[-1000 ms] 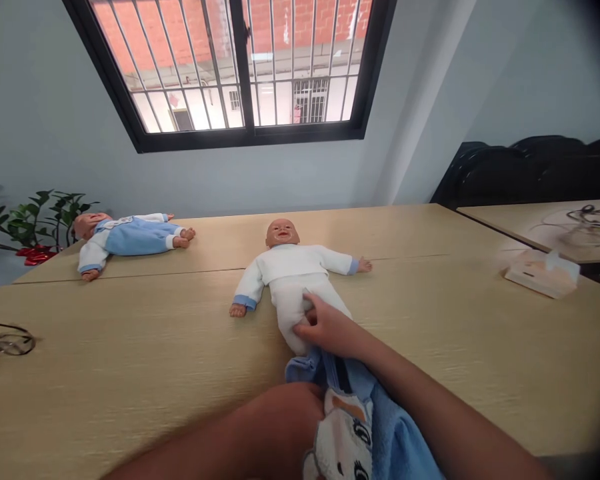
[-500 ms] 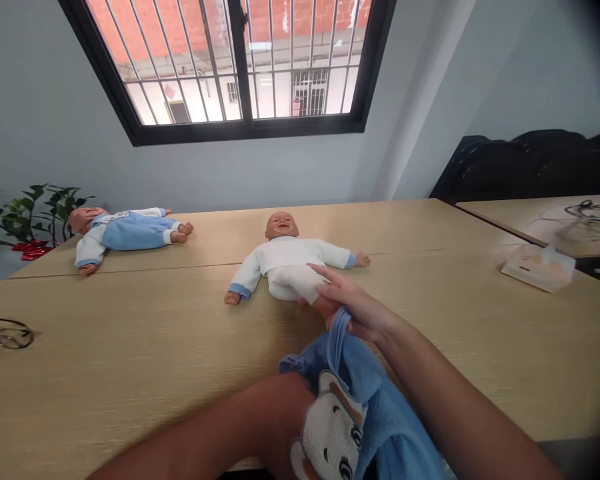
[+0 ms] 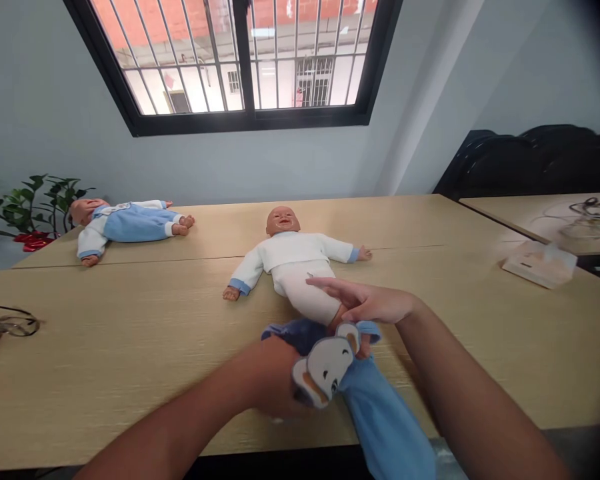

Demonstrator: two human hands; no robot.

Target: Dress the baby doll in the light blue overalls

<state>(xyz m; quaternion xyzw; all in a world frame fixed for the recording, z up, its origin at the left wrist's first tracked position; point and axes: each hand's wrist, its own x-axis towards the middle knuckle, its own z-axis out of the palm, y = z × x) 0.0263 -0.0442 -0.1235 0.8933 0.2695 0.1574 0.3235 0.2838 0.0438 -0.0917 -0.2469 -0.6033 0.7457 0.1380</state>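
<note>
The left hand (image 3: 275,383) forms a closed grip, bunched on the blue garment (image 3: 380,420). The garment's white animal patch (image 3: 323,363) sits just right of the knuckles. This hand is blurred, so its single fingers cannot be told apart.

The right hand (image 3: 373,305) lies just beyond that grip and to its right, palm down. Its forefinger (image 3: 325,283) stretches straight leftward across the doll's lap, while the thumb and lower fingers are pinched together on the garment's upper rim. From both grips the garment runs back toward the person and hangs over the near edge of the counter (image 3: 130,347).

The white-clad doll (image 3: 293,257) lies face up on the counter, straight ahead of both grips, with its head farthest off and its arms spread. Its legs end right at the right grip. The feet are hidden by that hand and the garment's opening, so I cannot tell whether they are inside the cloth.

Well beyond the left grip and to its left, a second doll (image 3: 130,223) in blue and white lies on its back. A leafy plant (image 3: 25,210) stands past it. A tissue box (image 3: 540,265) rests well to the right of the right grip. A barred window (image 3: 240,57) fills the wall ahead.
</note>
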